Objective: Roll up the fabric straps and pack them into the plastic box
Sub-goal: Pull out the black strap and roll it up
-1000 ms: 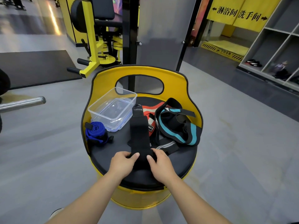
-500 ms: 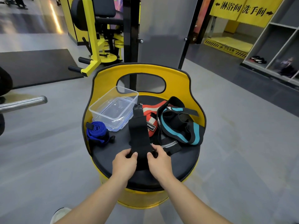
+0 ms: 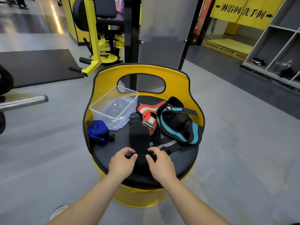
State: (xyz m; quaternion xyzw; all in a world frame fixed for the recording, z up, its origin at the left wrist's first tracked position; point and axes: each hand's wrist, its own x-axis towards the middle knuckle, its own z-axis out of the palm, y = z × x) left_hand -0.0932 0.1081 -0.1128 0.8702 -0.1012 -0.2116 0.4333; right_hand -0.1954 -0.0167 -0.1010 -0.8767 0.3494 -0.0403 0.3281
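Black strap (image 3: 138,137) at frame centre, rolled near end pinched between curled fingers (image 3: 132,154) of left hand (image 3: 121,164) and right hand (image 3: 159,164), plastic box (image 3: 113,108) above left

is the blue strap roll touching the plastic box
Cannot tell. In the head view the rolled blue strap sits right against the near left corner of the clear plastic box, but the overlap hides whether they meet.

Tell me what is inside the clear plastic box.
The plastic box holds no straps: its clear floor and the black seat beneath show through. The rolled blue strap lies outside, beside it. The black strap both hands are rolling is outside too.
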